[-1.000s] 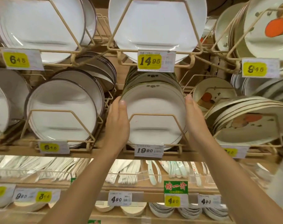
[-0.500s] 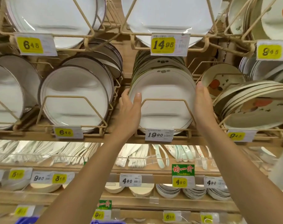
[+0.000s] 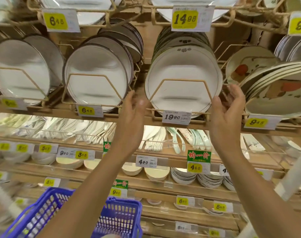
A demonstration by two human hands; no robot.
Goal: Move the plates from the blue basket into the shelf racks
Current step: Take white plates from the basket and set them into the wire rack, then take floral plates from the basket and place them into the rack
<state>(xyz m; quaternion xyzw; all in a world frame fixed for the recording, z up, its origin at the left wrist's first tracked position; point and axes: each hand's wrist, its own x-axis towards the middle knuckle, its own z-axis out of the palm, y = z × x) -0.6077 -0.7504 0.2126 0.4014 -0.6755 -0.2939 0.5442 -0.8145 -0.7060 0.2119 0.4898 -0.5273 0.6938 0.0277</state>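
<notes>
— Both hands have let go in the last half second. The left hand (image 3: 134, 109) and right hand (image 3: 227, 107) were clasping the sides of the round white ceramic plate with a thin dark rim line (image 3: 182, 66); now they sit lower, off it.
— How do they lie?
— Fingers loosely spread, palms turned toward each other, holding nothing. Each is just beside a lower edge of the plate. The left one is blurred, so I cannot tell whether a fingertip touches.
— And the place?
— Shop shelving of pale wood (image 3: 60, 115), with beige wire racks (image 3: 180, 80) in tiers. A white price tag reading 19.90 (image 3: 176, 117) hangs under the plate. Pale ceramic spoons (image 3: 156, 140) fill the tier below. The blue slotted plastic basket (image 3: 118, 219) is at the bottom left.
— Which way does the plate face?
— It stands on edge in the middle rack, leaning back on a stack of like plates, face toward the camera, small grey flower mark (image 3: 184, 49) at the top. Being round, it has no long axis.
</notes>
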